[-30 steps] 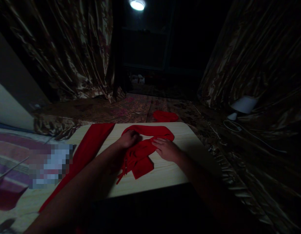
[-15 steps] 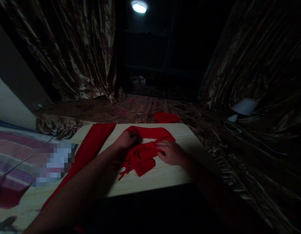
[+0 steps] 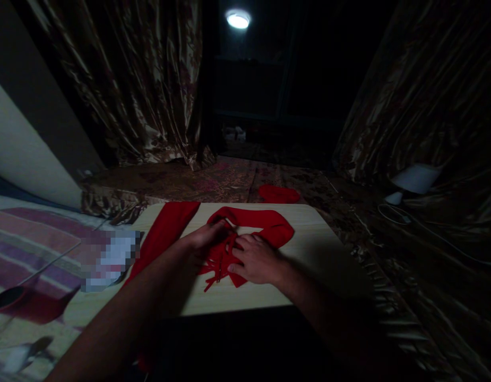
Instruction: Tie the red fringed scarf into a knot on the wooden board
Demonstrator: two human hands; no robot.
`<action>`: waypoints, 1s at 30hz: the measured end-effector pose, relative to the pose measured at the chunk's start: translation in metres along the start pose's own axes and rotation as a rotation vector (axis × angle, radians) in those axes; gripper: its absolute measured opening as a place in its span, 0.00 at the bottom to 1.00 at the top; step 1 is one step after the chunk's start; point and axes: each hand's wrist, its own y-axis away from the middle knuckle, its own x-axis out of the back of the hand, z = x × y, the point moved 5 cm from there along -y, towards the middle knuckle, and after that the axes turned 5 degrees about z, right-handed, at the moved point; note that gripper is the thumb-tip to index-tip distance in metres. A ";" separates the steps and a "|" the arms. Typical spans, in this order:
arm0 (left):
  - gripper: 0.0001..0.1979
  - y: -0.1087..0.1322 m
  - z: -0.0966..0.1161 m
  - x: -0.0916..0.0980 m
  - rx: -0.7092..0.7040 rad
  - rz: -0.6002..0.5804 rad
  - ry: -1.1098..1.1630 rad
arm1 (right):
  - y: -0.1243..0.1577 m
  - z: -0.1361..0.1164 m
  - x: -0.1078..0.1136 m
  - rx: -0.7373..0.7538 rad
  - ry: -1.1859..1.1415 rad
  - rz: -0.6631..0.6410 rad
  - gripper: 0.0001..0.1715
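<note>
A red cloth piece (image 3: pixel 265 222) with a curved band and frayed strips lies on a light wooden board (image 3: pixel 309 249). My left hand (image 3: pixel 207 236) rests on its left part with the fingers curled onto the fabric. My right hand (image 3: pixel 255 260) lies over the middle of the cloth, fingers bent and pressing the fabric down toward the left hand. A long red strip of cloth (image 3: pixel 161 239) runs along the board's left side, under my left forearm.
A small red scrap (image 3: pixel 279 193) lies on the patterned floor cloth beyond the board. Shiny patterned curtains (image 3: pixel 141 90) hang left and right. A striped mat (image 3: pixel 30 244) and a dark bowl (image 3: pixel 8 298) are at left. A white lamp (image 3: pixel 414 179) with a cord sits at right.
My right hand has moved left across the red cloth, covering its lower part and nearly meeting my left hand. The cloth has bunched up under it. The view has shifted slightly.
</note>
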 end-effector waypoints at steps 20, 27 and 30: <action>0.36 -0.009 -0.016 -0.004 -0.001 -0.186 0.276 | 0.001 -0.005 0.003 0.119 -0.249 0.018 0.23; 0.31 -0.001 0.017 -0.006 -0.104 -0.047 -0.322 | 0.007 0.028 -0.004 0.019 -0.199 -0.049 0.44; 0.28 0.001 0.034 -0.014 -0.079 -0.032 -0.537 | 0.007 0.025 -0.013 -0.018 -0.134 -0.125 0.44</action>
